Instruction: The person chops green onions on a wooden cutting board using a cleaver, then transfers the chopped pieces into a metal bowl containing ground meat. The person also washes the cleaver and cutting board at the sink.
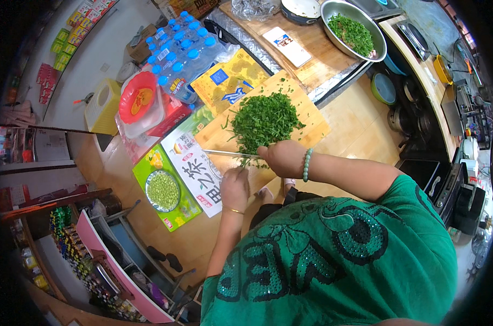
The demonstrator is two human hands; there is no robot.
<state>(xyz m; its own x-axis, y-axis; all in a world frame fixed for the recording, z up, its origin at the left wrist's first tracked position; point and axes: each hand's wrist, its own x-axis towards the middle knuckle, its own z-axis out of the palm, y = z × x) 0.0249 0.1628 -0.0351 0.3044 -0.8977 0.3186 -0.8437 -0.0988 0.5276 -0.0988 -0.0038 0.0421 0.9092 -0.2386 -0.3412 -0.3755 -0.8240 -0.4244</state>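
Note:
My right hand (283, 161), with a green bead bracelet at the wrist, grips a knife (230, 153). Its blade shows as a thin strip pointing left across the near edge of a wooden cutting board (214, 136). Just beyond the blade lies a heap of chopped leafy greens (265, 118), with loose bits scattered over the board. Below the blade, my left hand (235, 188) has its fingers curled, and green bits show at the fingertips. Whether those fingers hold the bits or only touch them is unclear. My right hand hides the knife's handle.
Left of the board, a patterned plate (147, 195) holds chopped green pieces. Farther back stand blue-capped water bottles (181, 49) and a red bowl (137, 98). Behind the board lie a white phone (287, 47) and a metal basin (328, 30) with chopped greens. A counter (434, 85) runs along the right.

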